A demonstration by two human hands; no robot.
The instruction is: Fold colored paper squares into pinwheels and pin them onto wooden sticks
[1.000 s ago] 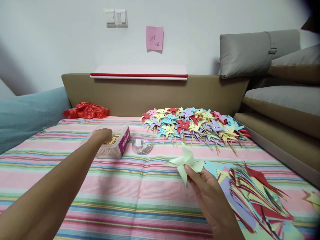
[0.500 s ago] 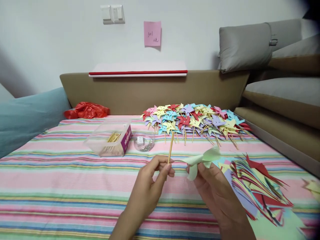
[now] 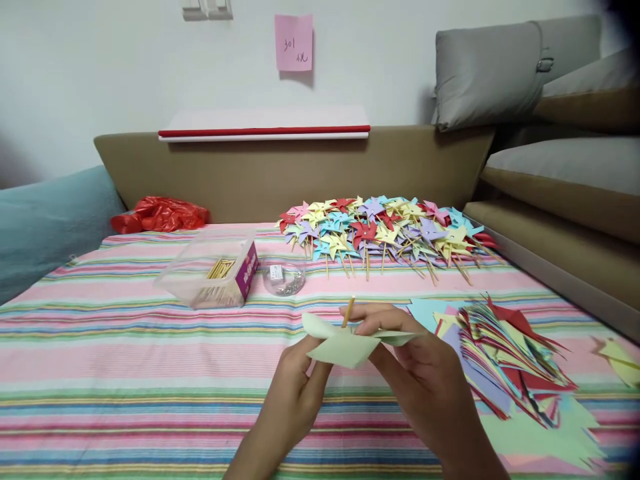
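Observation:
A pale green paper pinwheel [image 3: 345, 348] is between my two hands, its blades spread out. Behind it the tip of a thin wooden stick [image 3: 349, 311] sticks up. My left hand [image 3: 300, 380] is closed around the stick, its fingertips partly hidden by the paper. My right hand [image 3: 415, 360] pinches the pinwheel from the right, with its forefinger reaching over to the stick's upper part. Paper and stick meet at the middle; the exact contact is hidden by the blades.
Finished pinwheels [image 3: 370, 230] lie heaped at the back. A clear plastic box [image 3: 200, 280] of sticks and a round dish [image 3: 284, 279] of small metal pieces stand left of centre. Cut paper sheets [image 3: 505, 360] are piled at right, beside grey cushions [image 3: 565, 173].
My right hand has brought the green pinwheel left against the stick, so its blades now cover part of my left hand. The camera view has shifted slightly.

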